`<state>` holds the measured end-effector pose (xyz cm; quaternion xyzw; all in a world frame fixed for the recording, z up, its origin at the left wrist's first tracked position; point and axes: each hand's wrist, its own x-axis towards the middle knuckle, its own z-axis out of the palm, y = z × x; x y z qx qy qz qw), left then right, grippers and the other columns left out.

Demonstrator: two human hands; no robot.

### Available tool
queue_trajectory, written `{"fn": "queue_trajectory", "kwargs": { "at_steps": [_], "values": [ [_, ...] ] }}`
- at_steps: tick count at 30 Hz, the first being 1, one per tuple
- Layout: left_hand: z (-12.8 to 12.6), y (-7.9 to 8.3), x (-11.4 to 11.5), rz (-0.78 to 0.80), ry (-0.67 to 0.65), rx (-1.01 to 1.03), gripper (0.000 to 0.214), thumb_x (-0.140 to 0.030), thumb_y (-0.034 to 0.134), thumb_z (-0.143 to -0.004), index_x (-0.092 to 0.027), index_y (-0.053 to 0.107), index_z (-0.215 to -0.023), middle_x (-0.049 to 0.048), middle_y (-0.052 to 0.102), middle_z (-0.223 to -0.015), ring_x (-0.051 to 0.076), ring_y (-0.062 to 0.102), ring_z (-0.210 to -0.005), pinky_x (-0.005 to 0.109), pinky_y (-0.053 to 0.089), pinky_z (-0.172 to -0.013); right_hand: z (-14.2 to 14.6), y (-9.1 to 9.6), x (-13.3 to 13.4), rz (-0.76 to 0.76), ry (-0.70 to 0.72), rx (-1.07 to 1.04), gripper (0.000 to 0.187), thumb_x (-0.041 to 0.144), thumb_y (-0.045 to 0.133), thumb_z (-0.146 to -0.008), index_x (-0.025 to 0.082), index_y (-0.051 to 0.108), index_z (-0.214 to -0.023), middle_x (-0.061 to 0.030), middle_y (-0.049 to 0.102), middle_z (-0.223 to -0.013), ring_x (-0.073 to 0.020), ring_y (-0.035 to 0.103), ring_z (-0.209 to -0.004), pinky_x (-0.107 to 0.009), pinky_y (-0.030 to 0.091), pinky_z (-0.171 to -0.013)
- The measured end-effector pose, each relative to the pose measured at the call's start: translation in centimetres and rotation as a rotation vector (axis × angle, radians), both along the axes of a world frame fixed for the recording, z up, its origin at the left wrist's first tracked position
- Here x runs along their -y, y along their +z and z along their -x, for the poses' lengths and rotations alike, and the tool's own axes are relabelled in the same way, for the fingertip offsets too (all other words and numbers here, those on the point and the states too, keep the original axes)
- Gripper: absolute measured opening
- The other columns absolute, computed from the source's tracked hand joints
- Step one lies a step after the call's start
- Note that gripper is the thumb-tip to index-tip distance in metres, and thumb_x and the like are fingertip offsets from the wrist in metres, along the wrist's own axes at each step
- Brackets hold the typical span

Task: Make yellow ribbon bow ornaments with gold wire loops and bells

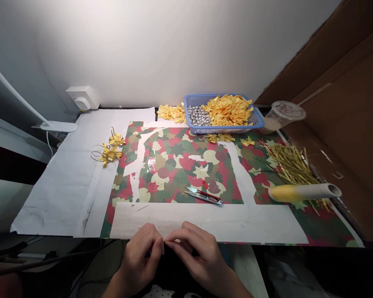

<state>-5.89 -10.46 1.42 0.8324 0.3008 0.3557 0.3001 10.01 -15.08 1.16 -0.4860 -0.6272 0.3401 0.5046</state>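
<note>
Close together at the table's front edge, my left hand [143, 253] and my right hand [202, 251] both have their fingers pinched. Between the fingertips runs a thin yellowish strand [173, 240]; its ends are hidden by the fingers, and its exact kind is too small to make out. Beyond the hands lie red-handled thread snips [207, 197], blades pointing left, beside a small red piece [205, 184]. A short dark strand [143, 207] rests on the white paper strip [236, 223] in front of my left hand.
At the back a blue basket [225, 130] holds silver beads [199, 116] and yellow folded ribbon pieces [230, 109]. Yellow flowers with wire loops [110, 152] lie left. On the right are greenish-gold stems [289, 163], a cardboard tube [307, 191] and a plastic cup [281, 116].
</note>
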Motion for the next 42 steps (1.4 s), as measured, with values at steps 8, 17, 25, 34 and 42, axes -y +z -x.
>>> {"fn": "queue_trajectory", "kwargs": {
  "at_steps": [8, 17, 25, 34, 42],
  "values": [
    [2.0, -0.6, -0.5, -0.123, 0.030, -0.068, 0.016, -0.019, 0.038, -0.097, -0.016, 0.054, -0.096, 0.0047, 0.060, -0.081, 0.015, 0.055, -0.074, 0.026, 0.046, -0.068, -0.2, 0.1, 0.3, -0.001, -0.001, -0.009, 0.010, 0.016, 0.054, -0.091, 0.016, 0.062, -0.085, 0.0042, 0.041, -0.062, -0.0083, 0.040, -0.051, -0.019, 0.035, -0.047],
    [1.8, -0.3, -0.6, -0.317, -0.058, -0.123, 0.013, -0.007, 0.043, -0.093, -0.016, 0.052, -0.093, 0.0023, 0.062, -0.078, 0.013, 0.051, -0.068, 0.026, 0.043, -0.067, -0.1, 0.3, 0.0, -0.015, 0.028, 0.021, 0.015, 0.019, 0.051, -0.093, 0.015, 0.062, -0.083, 0.0033, 0.044, -0.061, -0.0087, 0.042, -0.052, -0.018, 0.036, -0.047],
    [1.6, -0.5, 0.3, -0.164, -0.091, -0.093, 0.018, -0.002, 0.037, -0.088, -0.017, 0.048, -0.088, 0.0014, 0.053, -0.070, 0.013, 0.045, -0.062, 0.024, 0.041, -0.059, -0.1, 0.2, 0.3, -0.036, 0.060, 0.009, 0.015, 0.019, 0.052, -0.092, 0.012, 0.064, -0.085, 0.0013, 0.049, -0.062, -0.0088, 0.045, -0.052, -0.019, 0.037, -0.048],
    [0.8, -0.2, 1.0, -0.014, -0.022, -0.034, 0.019, -0.002, 0.039, -0.086, -0.019, 0.043, -0.080, -0.0016, 0.046, -0.063, 0.011, 0.046, -0.056, 0.020, 0.040, -0.051, 0.2, 0.1, 0.5, -0.063, 0.060, 0.015, 0.021, 0.023, 0.049, -0.095, 0.013, 0.064, -0.085, 0.0011, 0.048, -0.060, -0.0088, 0.044, -0.051, -0.019, 0.036, -0.046],
    [0.0, -0.1, 1.5, -0.025, 0.059, -0.029, 0.024, -0.004, 0.036, -0.090, -0.020, 0.042, -0.073, -0.0034, 0.044, -0.057, 0.010, 0.044, -0.050, 0.019, 0.038, -0.047, 0.5, -0.3, 0.4, -0.082, 0.053, 0.031, 0.020, 0.021, 0.044, -0.096, 0.016, 0.059, -0.083, 0.0006, 0.051, -0.062, -0.0101, 0.045, -0.053, -0.020, 0.037, -0.047]
  ]
}}
